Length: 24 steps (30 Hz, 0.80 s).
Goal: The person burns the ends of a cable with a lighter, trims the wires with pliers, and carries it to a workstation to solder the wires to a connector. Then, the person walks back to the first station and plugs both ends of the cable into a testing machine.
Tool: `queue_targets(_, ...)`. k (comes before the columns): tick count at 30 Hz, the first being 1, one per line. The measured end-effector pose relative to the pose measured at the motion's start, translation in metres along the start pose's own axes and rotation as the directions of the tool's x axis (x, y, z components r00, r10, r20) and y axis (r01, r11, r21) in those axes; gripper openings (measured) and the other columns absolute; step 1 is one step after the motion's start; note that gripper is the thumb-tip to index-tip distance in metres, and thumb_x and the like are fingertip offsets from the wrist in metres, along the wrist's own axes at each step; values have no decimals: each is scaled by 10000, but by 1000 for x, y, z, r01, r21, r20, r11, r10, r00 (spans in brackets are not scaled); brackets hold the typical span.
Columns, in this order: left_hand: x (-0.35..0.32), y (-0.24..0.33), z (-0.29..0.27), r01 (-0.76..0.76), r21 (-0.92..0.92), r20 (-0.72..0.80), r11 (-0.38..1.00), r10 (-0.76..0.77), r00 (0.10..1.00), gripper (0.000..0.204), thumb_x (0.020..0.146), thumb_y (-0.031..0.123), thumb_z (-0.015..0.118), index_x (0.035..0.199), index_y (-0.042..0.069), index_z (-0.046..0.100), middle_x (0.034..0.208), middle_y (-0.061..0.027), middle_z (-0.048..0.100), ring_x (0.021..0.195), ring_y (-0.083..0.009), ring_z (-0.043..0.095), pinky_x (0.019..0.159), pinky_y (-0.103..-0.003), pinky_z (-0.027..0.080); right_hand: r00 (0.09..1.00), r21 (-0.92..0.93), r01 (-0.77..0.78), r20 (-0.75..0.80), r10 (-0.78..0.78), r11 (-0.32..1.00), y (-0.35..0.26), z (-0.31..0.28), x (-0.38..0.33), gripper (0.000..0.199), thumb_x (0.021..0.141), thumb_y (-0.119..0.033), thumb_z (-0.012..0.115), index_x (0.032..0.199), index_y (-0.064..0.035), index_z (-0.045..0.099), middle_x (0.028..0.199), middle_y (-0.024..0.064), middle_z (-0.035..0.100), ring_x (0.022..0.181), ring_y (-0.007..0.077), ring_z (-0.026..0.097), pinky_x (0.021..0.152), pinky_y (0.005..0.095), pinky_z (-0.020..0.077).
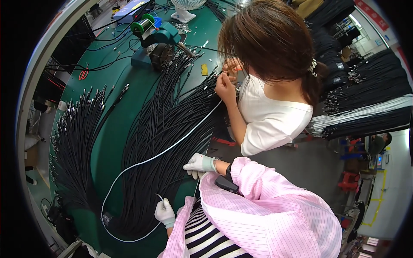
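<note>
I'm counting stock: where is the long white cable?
In the head view, left of centre, the long white cable loops over the central black cable bundle, from the white-gloved left hand toward the co-worker's hands.

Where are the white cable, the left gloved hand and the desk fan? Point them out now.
White cable (pixel 146 161): head view, middle of its length.
Left gloved hand (pixel 164 213): head view, middle of the hand.
Desk fan (pixel 183 16): head view, its base.

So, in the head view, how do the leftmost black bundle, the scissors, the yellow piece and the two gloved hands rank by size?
1. Black bundle
2. Left hand and right hand: too alike to rank surely
3. Scissors
4. Yellow piece; it and the scissors may look small from being farther away
</note>
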State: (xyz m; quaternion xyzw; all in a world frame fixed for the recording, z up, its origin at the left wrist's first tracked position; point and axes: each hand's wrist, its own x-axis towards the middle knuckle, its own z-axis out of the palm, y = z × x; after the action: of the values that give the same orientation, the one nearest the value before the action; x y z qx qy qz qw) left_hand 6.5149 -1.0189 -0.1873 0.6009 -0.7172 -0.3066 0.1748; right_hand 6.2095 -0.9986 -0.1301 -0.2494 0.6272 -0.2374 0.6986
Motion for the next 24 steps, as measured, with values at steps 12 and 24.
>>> queue_targets(12, 0, 12, -2, -53, -24, -20, 998, 52, 998, 325, 822, 223, 619, 582, 33, 510, 498, -88, 445, 414, -233, 422, 420, -360, 312, 1000, 27, 4, -30, -3, 1000, -4, 1, -6, 352, 868, -337, 529, 737, -28, 635, 580, 89, 612, 387, 155, 542, 375, 264, 450)
queue_targets(24, 0, 14, -5, -57, 46, -19, 997, 58, 998, 317, 806, 205, 632, 572, 33, 503, 478, -85, 439, 386, -215, 396, 395, -351, 293, 514, 116, 439, -846, -143, 891, -119, -126, -12, 774, 806, -92, 421, 1403, -64, -70, 557, 77, 564, 362, 157, 508, 323, 271, 415)
